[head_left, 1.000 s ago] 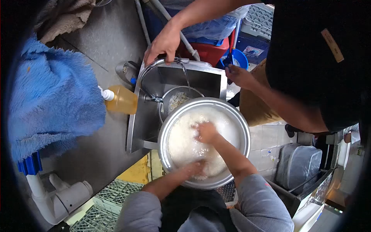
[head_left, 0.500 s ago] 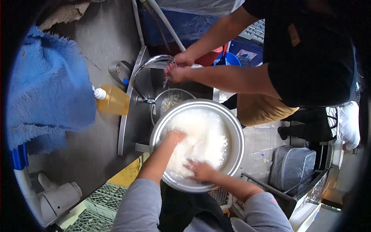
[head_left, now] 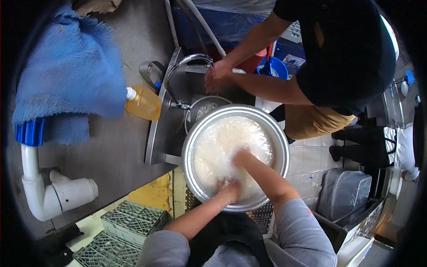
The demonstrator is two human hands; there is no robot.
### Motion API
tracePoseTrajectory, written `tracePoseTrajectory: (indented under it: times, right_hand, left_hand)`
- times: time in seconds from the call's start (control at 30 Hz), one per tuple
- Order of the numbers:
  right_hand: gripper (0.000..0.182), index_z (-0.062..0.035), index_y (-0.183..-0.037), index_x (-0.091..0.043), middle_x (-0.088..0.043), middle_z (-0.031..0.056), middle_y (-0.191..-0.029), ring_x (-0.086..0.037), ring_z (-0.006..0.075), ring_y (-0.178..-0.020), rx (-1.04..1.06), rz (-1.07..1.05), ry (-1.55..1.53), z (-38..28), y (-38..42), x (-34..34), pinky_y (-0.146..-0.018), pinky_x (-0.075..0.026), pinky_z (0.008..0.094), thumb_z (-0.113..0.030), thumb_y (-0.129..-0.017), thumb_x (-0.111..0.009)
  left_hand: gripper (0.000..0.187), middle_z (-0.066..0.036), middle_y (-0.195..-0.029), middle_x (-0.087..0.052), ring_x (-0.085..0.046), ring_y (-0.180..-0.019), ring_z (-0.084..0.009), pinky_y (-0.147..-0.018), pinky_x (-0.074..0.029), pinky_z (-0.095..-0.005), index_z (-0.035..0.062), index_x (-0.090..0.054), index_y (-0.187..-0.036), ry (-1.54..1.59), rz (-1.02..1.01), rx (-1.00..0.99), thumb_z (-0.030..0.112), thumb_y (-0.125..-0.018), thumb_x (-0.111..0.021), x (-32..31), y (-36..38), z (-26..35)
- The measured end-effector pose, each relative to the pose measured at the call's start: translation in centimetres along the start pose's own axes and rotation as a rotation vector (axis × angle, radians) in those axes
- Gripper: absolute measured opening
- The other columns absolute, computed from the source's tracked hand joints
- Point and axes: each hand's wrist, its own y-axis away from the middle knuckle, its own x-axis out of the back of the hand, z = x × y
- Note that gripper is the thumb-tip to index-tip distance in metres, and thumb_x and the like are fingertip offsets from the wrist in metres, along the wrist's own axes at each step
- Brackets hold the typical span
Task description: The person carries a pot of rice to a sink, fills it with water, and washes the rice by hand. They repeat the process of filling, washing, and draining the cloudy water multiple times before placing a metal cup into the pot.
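A large round metal pot (head_left: 190, 147) holds white rice (head_left: 213, 153) under cloudy water. Both of my hands reach down into it. My left hand (head_left: 228, 190) is low in the pot near the wall closest to me, its fingers sunk in the rice and water. Farther in, around the middle, my right hand (head_left: 243, 157) is also in the rice, smeared by motion. The murky water hides most of the fingers of both hands, so I cannot make out how they are bent.
Behind the pot is a metal sink with a curved faucet (head_left: 187, 58) and a strainer (head_left: 189, 116) with white grains. A co-worker's hands (head_left: 218, 75) are under the faucet. A soap bottle (head_left: 144, 103) and blue towel (head_left: 71, 75) are at left, crates (head_left: 133, 218) below.
My right hand has moved away from me toward the pot's middle. My left hand has drawn back toward the near wall. The view has shifted slightly.
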Motion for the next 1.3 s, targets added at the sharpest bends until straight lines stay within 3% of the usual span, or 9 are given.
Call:
tracePoseTrajectory:
  times: [0.13,0.2,0.27,0.53,0.63,0.8,0.9,1.07,1.3]
  right_hand:
    - [0.035,-0.0016,-0.103,-0.062,-0.06,0.0172,-0.105,-0.061,0.0228,-0.088,0.16,0.01,-0.485,-1.3,4.3,9.3,-0.068,-0.052,0.0399,-0.014,-0.071,-0.058]
    - [0.035,0.0012,-0.104,-0.061,-0.063,0.0122,-0.091,-0.063,0.0235,-0.076,0.077,-0.009,-1.065,-1.0,7.6,12.5,-0.05,-0.056,0.0334,-0.004,-0.069,-0.056]
    - [0.034,0.0017,-0.111,-0.055,-0.061,0.0155,-0.099,-0.063,0.0246,-0.082,0.092,-0.035,-1.56,2.7,5.7,9.6,-0.055,-0.057,0.0353,-0.008,-0.078,-0.053]
    - [0.037,0.0002,-0.118,-0.049,-0.058,0.0178,-0.109,-0.058,0.028,-0.1,0.18,0.545,-2.541,3.2,4.6,0.9,-0.083,-0.048,0.041,-0.013,-0.084,-0.044]
    - [0.033,0.0014,-0.109,-0.056,-0.059,0.0169,-0.108,-0.06,0.0291,-0.092,-0.119,0.644,-2.453,3.6,3.7,0.2,-0.076,-0.049,0.0404,-0.016,-0.082,-0.053]
    - [0.031,-0.0081,-0.106,-0.062,-0.055,0.0179,-0.112,-0.052,0.0347,-0.101,-0.445,1.151,-0.668,0.2,8.5,4.2,-0.087,-0.041,0.0394,-0.018,-0.077,-0.058]
    - [0.04,-0.0084,-0.114,-0.058,-0.047,0.0181,-0.125,-0.043,0.0391,-0.113,-0.526,1.229,-0.166,-1.0,7.1,3.2,-0.096,-0.034,0.0432,-0.017,-0.075,-0.059]
    - [0.05,-0.0024,-0.128,-0.043,-0.034,0.0259,-0.134,-0.03,0.0433,-0.125,-0.428,0.929,-0.277,2.0,2.1,-3.6,-0.102,-0.021,0.0532,-0.013,-0.079,-0.049]
    - [0.053,-0.0035,-0.133,-0.039,-0.027,0.0253,-0.139,-0.021,0.0411,-0.131,0.036,1.227,-0.926,-9.5,12.8,0.3,-0.107,-0.016,0.0478,-0.034,-0.09,-0.039]
  left_hand:
    - [0.042,-0.007,-0.13,-0.047,-0.045,-0.118,-0.0235,-0.096,-0.037,-0.0421,0.012,-0.047,-0.126,0.47,-0.056,-0.609,0.011,-0.084,-0.051,-1.0,-4.3,-2.7]
    - [0.041,-0.005,-0.121,-0.053,-0.053,-0.108,-0.0178,-0.084,-0.047,-0.0353,0.011,-0.049,-0.124,1.032,-0.367,-0.176,0.015,-0.084,-0.058,7.0,-1.3,-2.5]
    - [0.037,-0.006,-0.115,-0.056,-0.058,-0.098,-0.016,-0.076,-0.05,-0.0324,0.0104,-0.049,-0.123,1.437,-0.343,-0.265,0.017,-0.087,-0.056,7.1,-4.4,-6.3]
    - [0.033,-0.008,-0.099,-0.062,-0.061,-0.085,-0.0187,-0.073,-0.051,-0.0327,0.0004,-0.055,-0.112,2.134,0.287,-0.178,0.014,-0.082,-0.058,7.6,-8.4,-6.9]
    - [0.03,-0.008,-0.096,-0.064,-0.062,-0.082,-0.0195,-0.071,-0.05,-0.0329,0.0009,-0.058,-0.109,1.673,0.491,0.062,0.011,-0.08,-0.055,7.7,-9.1,-6.2]
    - [0.034,-0.007,-0.111,-0.059,-0.056,-0.099,-0.0243,-0.085,-0.042,-0.0372,0.0182,-0.06,-0.112,0.323,1.027,0.08,0.015,-0.078,-0.055,10.3,-6.8,-3.7]
    - [0.047,-0.009,-0.132,-0.043,-0.043,-0.118,-0.0284,-0.096,-0.034,-0.0465,0.0258,-0.051,-0.124,0.034,1.292,-0.006,0.018,-0.079,-0.057,10.4,-7.0,-3.3]
    - [0.048,-0.005,-0.146,-0.023,-0.017,-0.135,-0.0311,-0.107,-0.018,-0.0526,0.0255,-0.041,-0.134,-0.149,0.871,0.005,0.023,-0.086,-0.045,8.1,-9.3,-6.7]
    - [0.059,-0.006,-0.147,-0.02,-0.015,-0.137,-0.0251,-0.11,-0.006,-0.0496,0.0134,-0.04,-0.133,-0.016,0.712,0.055,0.012,-0.076,-0.056,11.8,-5.9,-2.5]
